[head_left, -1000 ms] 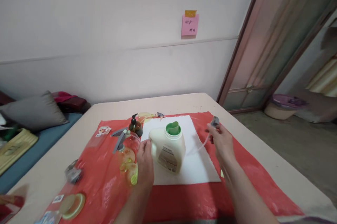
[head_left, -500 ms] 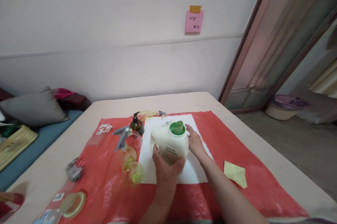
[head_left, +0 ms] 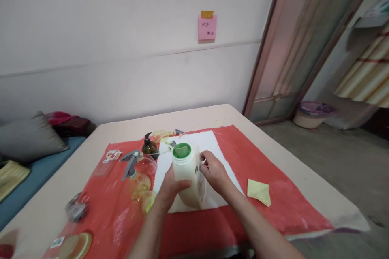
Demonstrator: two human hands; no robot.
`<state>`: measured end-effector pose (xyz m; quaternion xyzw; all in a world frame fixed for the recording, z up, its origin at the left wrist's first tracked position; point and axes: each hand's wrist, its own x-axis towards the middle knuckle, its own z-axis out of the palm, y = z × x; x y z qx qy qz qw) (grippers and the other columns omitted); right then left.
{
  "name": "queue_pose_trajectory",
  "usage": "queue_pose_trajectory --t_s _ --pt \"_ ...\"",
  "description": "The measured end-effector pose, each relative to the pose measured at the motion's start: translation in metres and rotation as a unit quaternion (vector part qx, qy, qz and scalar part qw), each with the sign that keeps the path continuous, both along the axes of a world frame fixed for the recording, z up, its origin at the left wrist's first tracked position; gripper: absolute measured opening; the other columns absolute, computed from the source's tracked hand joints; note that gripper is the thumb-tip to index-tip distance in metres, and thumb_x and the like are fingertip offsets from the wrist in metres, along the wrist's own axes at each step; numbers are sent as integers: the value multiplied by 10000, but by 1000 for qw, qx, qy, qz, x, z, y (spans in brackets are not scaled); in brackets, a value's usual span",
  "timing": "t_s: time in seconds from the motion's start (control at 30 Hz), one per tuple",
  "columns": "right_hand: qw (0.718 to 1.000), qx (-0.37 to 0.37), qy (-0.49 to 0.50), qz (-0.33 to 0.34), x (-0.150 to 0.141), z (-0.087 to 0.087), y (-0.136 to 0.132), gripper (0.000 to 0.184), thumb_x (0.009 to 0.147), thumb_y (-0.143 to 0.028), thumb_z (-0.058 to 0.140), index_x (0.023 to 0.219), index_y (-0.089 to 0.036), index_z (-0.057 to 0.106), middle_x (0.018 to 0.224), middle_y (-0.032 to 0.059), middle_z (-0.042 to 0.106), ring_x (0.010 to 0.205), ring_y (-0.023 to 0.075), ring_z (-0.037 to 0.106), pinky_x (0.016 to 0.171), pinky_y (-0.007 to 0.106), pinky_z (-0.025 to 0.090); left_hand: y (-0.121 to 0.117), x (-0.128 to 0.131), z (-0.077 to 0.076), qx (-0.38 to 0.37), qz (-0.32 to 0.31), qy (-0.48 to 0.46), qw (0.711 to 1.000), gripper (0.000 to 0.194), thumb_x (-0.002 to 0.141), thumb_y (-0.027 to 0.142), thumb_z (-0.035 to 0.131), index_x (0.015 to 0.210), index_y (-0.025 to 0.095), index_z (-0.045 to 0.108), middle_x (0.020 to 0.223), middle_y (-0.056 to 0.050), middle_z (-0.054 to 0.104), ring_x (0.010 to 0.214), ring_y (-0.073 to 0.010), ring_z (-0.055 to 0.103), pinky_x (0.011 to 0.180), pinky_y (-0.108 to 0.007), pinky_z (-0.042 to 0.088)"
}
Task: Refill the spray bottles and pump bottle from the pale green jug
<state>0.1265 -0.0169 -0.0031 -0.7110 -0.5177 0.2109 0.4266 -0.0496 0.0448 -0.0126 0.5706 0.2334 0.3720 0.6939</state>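
A white plastic detergent jug (head_left: 185, 174) with a green pouring spout (head_left: 182, 150) in its uncapped mouth stands at the middle, over a white sheet (head_left: 209, 139). My left hand (head_left: 172, 188) is wrapped round its near left side, thumb across the front. At its right side, my right hand (head_left: 214, 170) has its fingers curled against the upper edge; the jug partly hides the fingertips. Left of the jug are a dark pump bottle (head_left: 150, 147) and a clear spray bottle (head_left: 147, 164) with a grey trigger head.
A red plastic cover (head_left: 225, 220) lies over the pale table (head_left: 291, 161). Yellow sticky notes (head_left: 259, 192) lie at right. Towards the left are a crumpled grey item (head_left: 75, 207) and a round lid (head_left: 82, 245). A pink note (head_left: 207, 28) hangs on the wall.
The jug has been turned so its label faces right instead of towards me. My left hand has moved to its left side, and my right hand shows more at its right edge.
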Motion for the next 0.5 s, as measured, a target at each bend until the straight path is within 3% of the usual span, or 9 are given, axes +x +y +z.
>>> queue_pose_trajectory --t_s 0.1,0.2,0.3,0.37,0.43,0.5 --pt "1000 -20 10 19 18 2 -6 152 662 -198 594 800 -236 543 760 -10 604 700 177 497 662 294 323 14 -8 -10 -12 -65 22 998 826 592 589 898 1268 159 695 1241 -139 741 1231 -384 615 1062 -467 471" --pt "999 -31 30 14 40 0 -8 160 629 -159 611 758 -235 554 702 -20 590 701 183 515 676 299 350 13 -15 -12 -14 -78 65 995 853 546 572 929 1265 170 708 1287 -136 728 1248 -385 612 1056 -447 480" --pt "998 -5 64 -3 55 -4 -1 373 634 -118 596 988 -230 632 1023 50 688 943 225 591 814 336 418 -1 -19 -8 -2 -22 85 996 837 564 514 938 1296 194 689 1358 -124 696 1270 -362 614 1051 -406 493" --pt "994 14 102 24 57 -8 9 491 601 -99 636 1070 -240 655 1208 54 678 1091 231 586 903 337 438 -10 -22 -7 8 29 92 995 792 617 486 917 1316 208 670 1365 -118 694 1266 -342 627 1041 -391 507" --pt "987 22 148 59 53 -12 21 376 598 -112 676 955 -228 692 1103 20 716 1042 218 613 888 318 467 -16 -25 -7 16 42 114 992 726 659 455 901 1304 215 669 1348 -113 706 1252 -328 644 1031 -383 521" --pt "978 21 195 65 45 -18 33 117 675 -174 692 789 -199 682 855 -12 708 859 194 633 778 304 496 -18 -27 -6 18 31 128 991 684 652 454 907 1255 211 692 1319 -113 722 1235 -330 658 1025 -385 531"
